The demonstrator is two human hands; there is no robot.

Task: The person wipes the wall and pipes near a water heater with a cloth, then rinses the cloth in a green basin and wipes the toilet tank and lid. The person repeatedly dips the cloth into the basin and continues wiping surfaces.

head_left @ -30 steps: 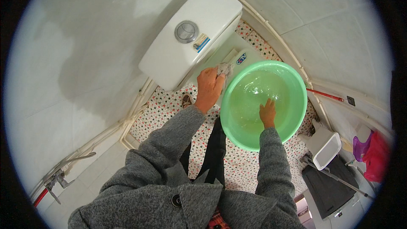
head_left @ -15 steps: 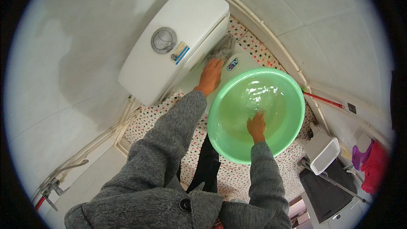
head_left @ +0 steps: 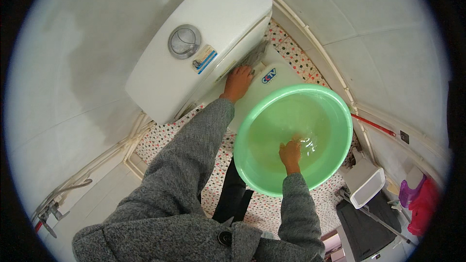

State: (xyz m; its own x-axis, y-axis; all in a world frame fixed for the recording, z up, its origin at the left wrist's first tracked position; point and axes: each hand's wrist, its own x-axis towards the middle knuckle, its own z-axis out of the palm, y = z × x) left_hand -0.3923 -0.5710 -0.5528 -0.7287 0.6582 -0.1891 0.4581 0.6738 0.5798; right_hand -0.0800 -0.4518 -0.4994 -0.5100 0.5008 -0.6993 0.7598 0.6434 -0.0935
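Note:
My left hand (head_left: 238,83) is closed on a grey cloth (head_left: 256,54), pressed down on the white toilet lid just beside the tank. Part of the cloth sticks out past my fingers into the gap by the tank. My right hand (head_left: 291,154) reaches over the near rim of a large light-green plastic basin (head_left: 252,172) and dips into the cloudy water (head_left: 272,119). Its fingers look stretched out with nothing in them, though the tips are blurred under the surface. The basin rests against the toilet lid (head_left: 284,73).
A white toilet tank (head_left: 204,5) with a round flush button stands at the upper left. Pipes run along the tiled walls. To the right are a red stick (head_left: 374,123), a white bin (head_left: 367,187) and pink-red bags (head_left: 423,208). A shower tap (head_left: 51,211) is at the lower left.
My left hand has moved slightly down and left along the tank with the cloth. My right hand has drawn a little nearer in the water. The whole view has shifted slightly.

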